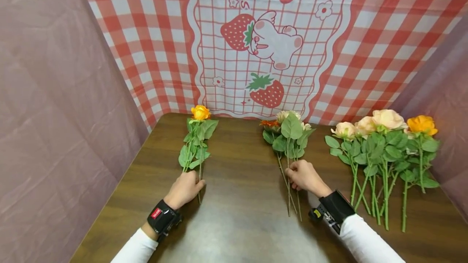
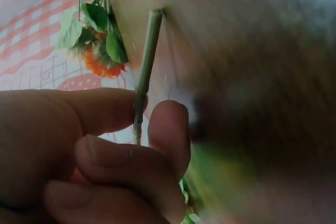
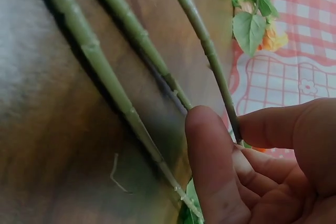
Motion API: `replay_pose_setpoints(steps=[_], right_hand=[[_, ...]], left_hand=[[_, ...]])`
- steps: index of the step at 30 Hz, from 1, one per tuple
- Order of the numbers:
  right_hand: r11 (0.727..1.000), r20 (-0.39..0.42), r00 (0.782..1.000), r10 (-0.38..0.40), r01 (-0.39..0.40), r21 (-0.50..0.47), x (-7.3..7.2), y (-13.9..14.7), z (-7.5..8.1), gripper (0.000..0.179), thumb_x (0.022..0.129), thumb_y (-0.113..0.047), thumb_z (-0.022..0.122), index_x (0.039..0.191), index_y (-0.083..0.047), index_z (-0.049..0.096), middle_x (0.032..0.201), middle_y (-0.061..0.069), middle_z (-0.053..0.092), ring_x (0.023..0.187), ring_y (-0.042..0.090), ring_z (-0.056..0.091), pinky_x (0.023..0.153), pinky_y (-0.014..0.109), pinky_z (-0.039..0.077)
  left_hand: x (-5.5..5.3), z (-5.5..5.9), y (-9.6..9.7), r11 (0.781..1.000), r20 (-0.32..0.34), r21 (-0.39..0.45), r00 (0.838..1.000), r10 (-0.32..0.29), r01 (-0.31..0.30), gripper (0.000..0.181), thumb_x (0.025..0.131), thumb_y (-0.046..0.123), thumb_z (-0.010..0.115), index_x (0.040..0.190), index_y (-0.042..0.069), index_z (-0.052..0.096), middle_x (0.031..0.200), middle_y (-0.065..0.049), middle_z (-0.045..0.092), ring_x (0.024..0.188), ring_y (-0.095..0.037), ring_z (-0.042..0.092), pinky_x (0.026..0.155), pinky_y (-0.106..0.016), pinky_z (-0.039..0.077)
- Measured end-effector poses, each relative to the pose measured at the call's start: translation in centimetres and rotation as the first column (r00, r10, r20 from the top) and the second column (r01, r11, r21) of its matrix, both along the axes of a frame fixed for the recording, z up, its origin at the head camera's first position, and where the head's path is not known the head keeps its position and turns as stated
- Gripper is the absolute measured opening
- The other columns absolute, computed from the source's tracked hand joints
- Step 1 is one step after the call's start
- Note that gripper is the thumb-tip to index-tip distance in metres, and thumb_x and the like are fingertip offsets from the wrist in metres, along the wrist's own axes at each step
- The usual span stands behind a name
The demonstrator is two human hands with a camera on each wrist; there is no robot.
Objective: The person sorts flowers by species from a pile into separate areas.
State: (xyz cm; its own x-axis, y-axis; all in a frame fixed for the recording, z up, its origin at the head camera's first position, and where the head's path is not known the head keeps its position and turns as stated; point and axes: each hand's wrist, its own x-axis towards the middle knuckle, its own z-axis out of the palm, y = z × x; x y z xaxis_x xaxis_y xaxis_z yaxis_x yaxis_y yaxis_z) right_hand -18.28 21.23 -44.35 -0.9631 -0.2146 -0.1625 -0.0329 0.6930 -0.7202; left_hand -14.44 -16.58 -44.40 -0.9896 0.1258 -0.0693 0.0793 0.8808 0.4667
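At the left of the table, my left hand (image 1: 184,190) holds a green stem (image 2: 149,51) between thumb and finger, below a yellow-orange rose (image 1: 200,113) with leaves. Its cut end points up past the fingers in the left wrist view. Farther right, my right hand (image 1: 307,177) pinches one stem (image 3: 206,43) of a small bunch with an orange flower (image 1: 269,124), pale cream flowers (image 1: 289,115) and broad leaves (image 1: 291,127). Two other stems (image 3: 94,51) of that bunch lie beside the fingertip in the right wrist view. Both flower groups have their heads toward the far edge.
Several peach roses (image 1: 388,120) and a yellow-orange rose (image 1: 422,125) lie at the right of the brown wooden table (image 1: 234,218). Behind the far edge hangs a red-and-white checked cloth (image 1: 153,44). Pinkish curtains (image 1: 55,92) flank both sides.
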Motion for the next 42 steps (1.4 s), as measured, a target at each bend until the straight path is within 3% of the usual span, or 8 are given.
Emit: replay_pose_setpoints(steps=[8,13,16,20,25,30,37,42], right_hand=[[0.999,-0.023,0.999,0.033,-0.033,0.009,0.5,-0.8,-0.1,0.026,0.098,-0.01,0.056,0.075,-0.004,0.064,0.059,0.004,0.06,0.045,0.015,0.058,0.044,0.03,0.049],[1.0,-0.051,0.998,0.021,-0.021,0.016,0.7,-1.1,0.2,0.026,0.098,-0.013,0.056,0.075,-0.005,0.065,0.058,0.003,0.06,0.046,0.015,0.057,0.044,0.031,0.048],[0.999,-0.074,0.997,0.001,0.003,0.053,1.0,-0.7,0.5,0.031,0.099,-0.018,0.057,0.072,-0.006,0.065,0.056,0.001,0.058,0.046,0.015,0.057,0.046,0.031,0.047],[0.99,-0.161,0.986,-0.034,0.055,0.13,2.1,-0.1,1.2,0.028,0.099,-0.025,0.059,0.081,-0.007,0.069,0.059,-0.001,0.055,0.049,0.013,0.052,0.047,0.031,0.04],[0.986,-0.296,0.955,-0.035,0.082,0.148,3.9,-0.2,2.1,0.018,0.099,-0.022,0.059,0.098,-0.008,0.072,0.069,-0.003,0.057,0.055,0.01,0.046,0.052,0.029,0.036],[0.997,-0.369,0.929,0.039,-0.012,0.076,5.3,-2.0,2.8,0.011,0.096,-0.012,0.062,0.096,-0.009,0.072,0.066,-0.008,0.055,0.052,0.004,0.042,0.052,0.023,0.036],[0.986,-0.348,0.924,0.157,-0.167,0.001,6.6,-4.9,3.1,0.009,0.095,-0.008,0.064,0.095,-0.011,0.073,0.071,-0.013,0.059,0.057,-0.001,0.045,0.056,0.021,0.041],[0.969,-0.336,0.916,0.217,-0.243,-0.036,7.4,-6.5,3.3,0.009,0.095,-0.009,0.064,0.097,-0.012,0.072,0.075,-0.012,0.062,0.06,-0.001,0.048,0.057,0.021,0.044]], left_hand=[[0.1,0.1,-0.2,1.0,0.0,-0.021,1.0,-0.019,0.019,0.044,0.089,0.013,0.065,0.055,0.018,0.037,0.056,0.005,0.034,0.053,-0.017,0.046,0.048,-0.034,0.041],[0.3,0.3,-0.4,0.998,-0.036,0.056,0.999,-0.031,0.033,0.047,0.089,0.01,0.067,0.055,0.017,0.036,0.055,0.008,0.027,0.049,-0.011,0.037,0.048,-0.028,0.036],[0.4,0.5,-0.4,0.994,-0.055,0.11,0.998,-0.016,0.022,0.041,0.09,0.009,0.069,0.058,0.015,0.044,0.053,0.008,0.036,0.048,-0.007,0.04,0.048,-0.026,0.037],[0.6,0.9,-0.4,0.984,-0.081,0.176,0.997,0.015,-0.001,0.03,0.091,0.01,0.069,0.065,0.011,0.055,0.055,0.005,0.05,0.048,-0.008,0.048,0.048,-0.025,0.041],[1.1,1.5,-0.2,0.974,-0.092,0.226,0.995,0.046,-0.024,0.029,0.092,0.012,0.069,0.067,0.011,0.055,0.055,0.005,0.049,0.047,-0.008,0.046,0.048,-0.025,0.038],[1.5,1.9,0.1,0.96,-0.114,0.278,0.991,0.067,-0.033,0.028,0.094,0.015,0.068,0.068,0.012,0.057,0.055,0.006,0.053,0.047,-0.007,0.043,0.046,-0.024,0.035],[2.0,2.2,0.6,0.938,-0.126,0.345,0.988,0.092,-0.043,0.026,0.099,0.014,0.06,0.075,0.007,0.062,0.056,0.005,0.062,0.045,-0.008,0.048,0.045,-0.025,0.037],[2.8,2.8,1.3,0.912,-0.149,0.409,0.988,0.047,0.018,0.022,0.1,0.009,0.057,0.079,0.005,0.061,0.06,0.004,0.062,0.045,-0.006,0.045,0.043,-0.023,0.036]])
